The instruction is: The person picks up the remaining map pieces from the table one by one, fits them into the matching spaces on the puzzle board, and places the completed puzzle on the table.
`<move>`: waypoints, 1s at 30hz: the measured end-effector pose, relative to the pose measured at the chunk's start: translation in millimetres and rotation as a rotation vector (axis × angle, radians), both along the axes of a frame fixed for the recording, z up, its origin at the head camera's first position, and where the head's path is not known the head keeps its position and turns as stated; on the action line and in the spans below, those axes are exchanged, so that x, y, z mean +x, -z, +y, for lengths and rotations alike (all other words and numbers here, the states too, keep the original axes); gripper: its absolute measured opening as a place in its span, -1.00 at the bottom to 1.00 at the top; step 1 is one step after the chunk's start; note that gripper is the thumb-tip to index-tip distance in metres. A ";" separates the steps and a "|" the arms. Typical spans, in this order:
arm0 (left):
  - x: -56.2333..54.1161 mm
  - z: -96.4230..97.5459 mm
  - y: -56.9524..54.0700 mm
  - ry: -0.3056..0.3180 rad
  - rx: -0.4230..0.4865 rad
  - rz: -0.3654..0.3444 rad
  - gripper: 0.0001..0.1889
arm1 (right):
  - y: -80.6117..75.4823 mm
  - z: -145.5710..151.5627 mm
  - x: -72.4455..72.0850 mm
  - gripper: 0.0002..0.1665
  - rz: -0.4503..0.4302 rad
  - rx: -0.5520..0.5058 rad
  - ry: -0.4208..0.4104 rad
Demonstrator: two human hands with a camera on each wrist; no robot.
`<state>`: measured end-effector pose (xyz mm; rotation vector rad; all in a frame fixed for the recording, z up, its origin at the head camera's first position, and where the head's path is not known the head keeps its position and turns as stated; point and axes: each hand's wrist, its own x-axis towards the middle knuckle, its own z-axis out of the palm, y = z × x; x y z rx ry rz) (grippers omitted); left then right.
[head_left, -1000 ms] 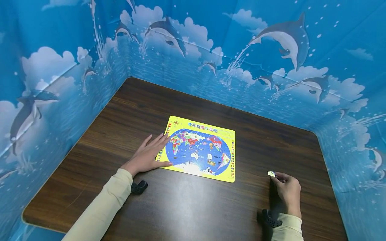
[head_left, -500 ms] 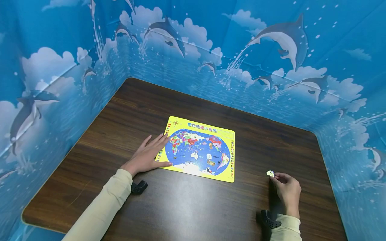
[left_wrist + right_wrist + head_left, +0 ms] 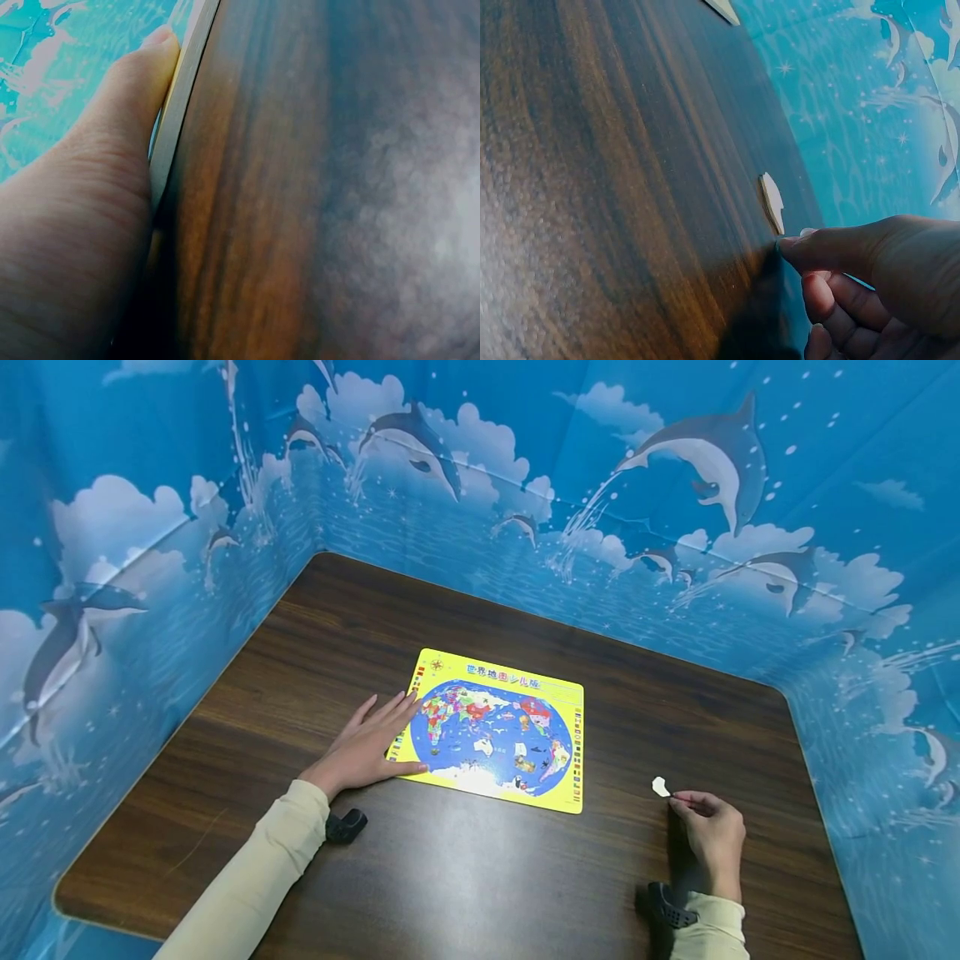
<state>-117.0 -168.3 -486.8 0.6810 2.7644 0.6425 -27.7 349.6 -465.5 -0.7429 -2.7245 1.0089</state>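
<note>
A yellow-bordered children's world map puzzle board (image 3: 491,672) lies flat on the dark wooden table. My left hand (image 3: 367,747) rests on its left edge with the fingers spread. In the left wrist view the left thumb (image 3: 124,97) lies along the board's edge (image 3: 184,105). To the right of the board, my right hand (image 3: 708,831) pinches the end of a small, thin puzzle piece (image 3: 660,787). The piece looks plain white in the head view. In the right wrist view the puzzle piece (image 3: 772,202) sticks out past the thumb and finger tips.
Blue dolphin-printed cloth (image 3: 480,485) hangs round the table's far and side edges. Bare wooden tabletop (image 3: 465,877) lies between the two arms. A corner of the board (image 3: 724,10) shows at the top of the right wrist view.
The puzzle piece has shifted a little left and away at the right fingertips, and its patterned look has turned plain white. My left hand and the board have stayed in place.
</note>
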 end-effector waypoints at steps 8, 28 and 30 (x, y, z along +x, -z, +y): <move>0.1 -1.2 1.0 -0.007 0.000 0.001 0.14 | 2.4 -5.7 -5.7 -0.64 -0.007 0.053 -0.028; -0.7 -1.0 3.0 0.001 -0.002 -0.004 0.14 | 2.4 -15.7 -8.4 -0.68 0.020 0.129 -0.068; -0.3 -0.7 2.0 -0.001 0.000 -0.006 0.13 | 1.2 -16.0 -8.3 -0.73 0.022 0.126 -0.076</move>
